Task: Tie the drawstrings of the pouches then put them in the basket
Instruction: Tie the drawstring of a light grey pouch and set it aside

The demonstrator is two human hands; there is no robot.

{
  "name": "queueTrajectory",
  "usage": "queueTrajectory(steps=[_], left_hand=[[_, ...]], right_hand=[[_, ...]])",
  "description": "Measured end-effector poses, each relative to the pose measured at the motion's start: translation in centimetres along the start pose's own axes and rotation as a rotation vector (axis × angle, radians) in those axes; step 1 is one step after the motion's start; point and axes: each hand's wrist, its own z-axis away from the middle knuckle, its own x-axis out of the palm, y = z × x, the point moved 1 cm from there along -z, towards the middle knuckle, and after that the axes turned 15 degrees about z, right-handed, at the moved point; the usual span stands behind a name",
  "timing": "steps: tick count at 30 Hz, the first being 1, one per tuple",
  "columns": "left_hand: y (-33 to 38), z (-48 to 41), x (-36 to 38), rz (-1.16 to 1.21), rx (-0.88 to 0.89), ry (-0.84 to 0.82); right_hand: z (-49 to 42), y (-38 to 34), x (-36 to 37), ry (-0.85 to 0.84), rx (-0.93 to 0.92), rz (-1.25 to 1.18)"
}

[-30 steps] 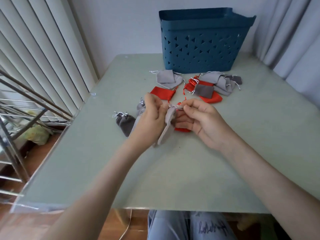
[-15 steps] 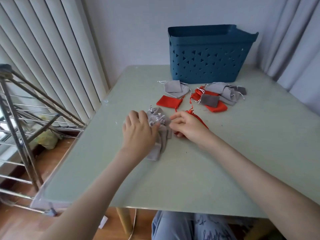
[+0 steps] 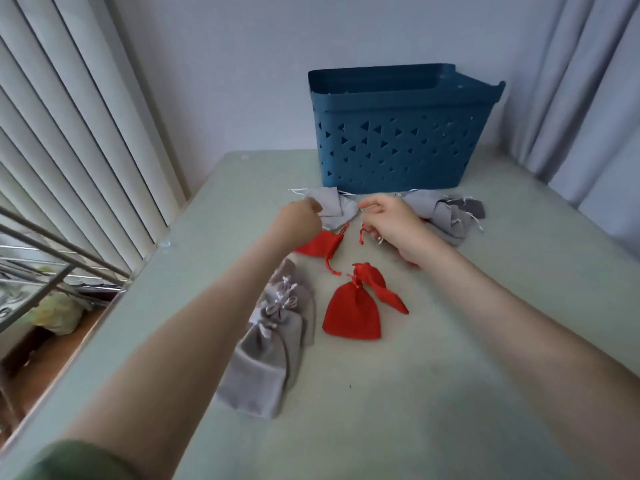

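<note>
Head view, sole view. Change noted: half a second ago both hands lay low over the near grey heap; both have now gone forward to the far row, so one more pouch reads as tied and laid by, and the next is being fetched. Left hand (image 3: 300, 216): fingers curled, pinching the near-left edge of the loose grey pouch (image 3: 334, 208), which lies flat just before the basket (image 3: 398, 140); blur leaves the grip a little uncertain. Right hand (image 3: 393, 225): forefinger out, other fingers bent over the far pile, with a red cord (image 3: 362, 233) at its fingertips; whether it grips that cord cannot be told. Count: basket, one, at the table's (image 3: 450, 393) far edge, inside hidden, no pouch seen in it. Tied grey pouches (image 3: 270, 341), at least three, overlapped beside the left forearm; the exact number is not clear. Tied red pouches (image 3: 351, 311), two, necks together, mid-table. Flat red pouch (image 3: 320, 244), one, untied, partly under the left wrist. Far grey heap (image 3: 441, 216), several light pieces and one darker, beyond the right hand. More red lies hidden under that hand. Judged: tying well under way, basket step not yet begun.
</note>
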Motion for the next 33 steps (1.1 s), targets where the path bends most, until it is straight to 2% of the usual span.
queueTrajectory(steps=[4, 7, 10, 12, 15, 17, 21, 24, 28, 31, 33], left_hand=[[-0.3, -3.3, 0.8, -0.001, -0.138, -0.102], [-0.6, -5.3, 1.4, -0.006, -0.177, -0.132], [-0.6, -6.0, 1.9, 0.021, -0.163, -0.085], [-0.7, -6.2, 2.1, 0.067, -0.149, -0.034], [-0.7, -6.1, 1.4, 0.311, -0.214, 0.143], [0.2, -4.9, 0.3, 0.521, -0.247, 0.245], [2.1, -0.5, -1.9, 0.76, -0.263, 0.068], [2.2, 3.3, -2.1, 1.067, -0.294, -0.094], [-0.1, 8.3, -0.1, 1.241, -0.268, -0.1], [-2.0, 11.4, 1.5, 1.168, -0.195, 0.023], [-2.6, 13.4, 2.0, 1.029, -0.141, 0.148]], right_hand=[[-5.8, -0.5, 2.6, -0.062, 0.035, 0.063], [-9.0, -0.3, 5.3, -0.113, 0.146, 0.033], [-10.9, 0.2, 6.6, -0.085, 0.235, 0.014], [-11.4, 0.1, 6.4, -0.123, 0.242, 0.005], [-10.6, -0.4, 5.2, -0.141, 0.168, -0.091], [-8.8, -0.9, 3.8, -0.107, 0.099, -0.195], [-2.4, -2.1, 0.4, -0.162, -0.067, -0.53], [3.6, -2.5, -1.1, -0.215, -0.141, -0.634], [10.7, -2.0, -1.5, -0.369, -0.154, -0.657], [14.4, -1.1, -1.4, -0.472, -0.185, -0.472], [16.0, -0.8, -1.3, -0.445, -0.178, -0.397]])
